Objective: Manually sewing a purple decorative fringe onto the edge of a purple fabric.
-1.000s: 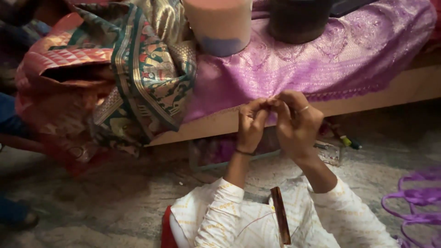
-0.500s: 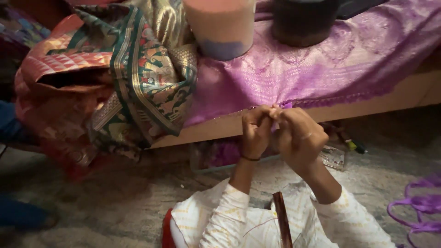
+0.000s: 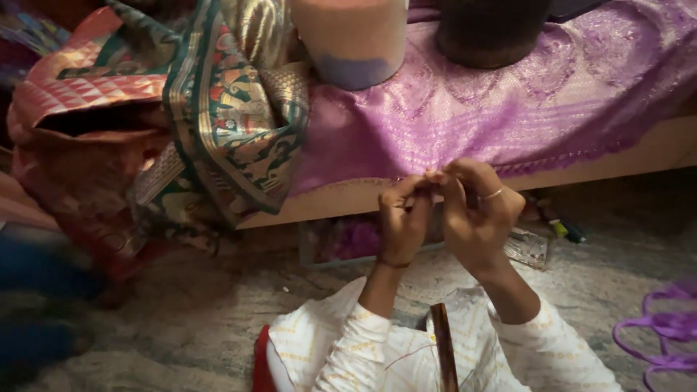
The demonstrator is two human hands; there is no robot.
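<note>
Left hand [image 3: 404,221] and right hand [image 3: 475,210] fingertips pinched together on hem of purple cloth [image 3: 508,109] at bed edge [image 3: 348,199]. Pinched item too small to tell. Risk: grip slips, fine edge slides free; patterned fabric pile [image 3: 218,123] overhangs, may slump.

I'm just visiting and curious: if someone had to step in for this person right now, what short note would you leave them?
Left hand: fingertips pinched at the hem of the purple cloth, grip closed on its edge.
Right hand: fingers curled, meeting the left at the same spot; whether it holds anything small is too fine to tell.
The cloth is draped over the wooden ledge; a patterned fabric pile lies to the left, a brown stick on the lap.
Done: not visible.
Left: work at the pinched hem spot seems in progress.
</note>
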